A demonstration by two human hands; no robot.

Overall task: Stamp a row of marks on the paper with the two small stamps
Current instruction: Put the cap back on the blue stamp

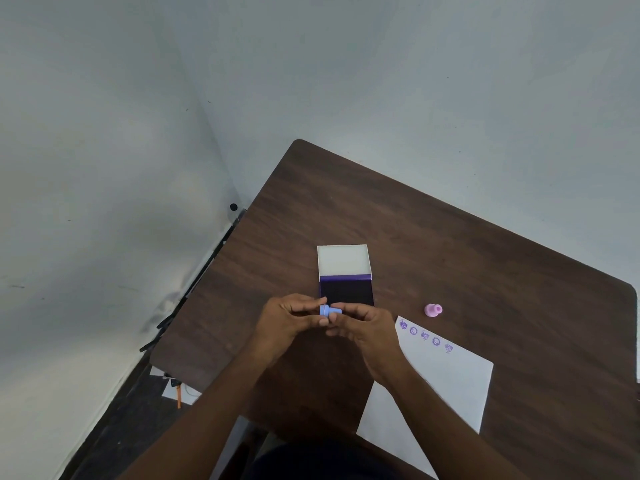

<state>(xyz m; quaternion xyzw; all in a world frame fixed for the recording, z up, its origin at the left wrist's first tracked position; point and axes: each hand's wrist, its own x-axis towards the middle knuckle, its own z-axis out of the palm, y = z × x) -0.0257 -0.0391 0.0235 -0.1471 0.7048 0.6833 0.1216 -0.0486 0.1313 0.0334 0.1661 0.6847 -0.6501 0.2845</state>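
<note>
A small blue stamp [330,311] lies sideways between the fingertips of my left hand [289,318] and my right hand [363,323], just in front of the open ink pad [346,289] with its dark purple surface and white lid. A pink stamp [433,310] rests on the table to the right of the pad. The white paper [446,375] lies at the right, with a row of several purple marks [425,336] along its far edge. My right forearm covers part of the paper's left side.
The dark wooden table [450,237] stands in a corner against pale walls. Its left edge [207,289] drops to a dark floor with papers and an orange pen [178,396]. My dark-clothed lap is at the bottom.
</note>
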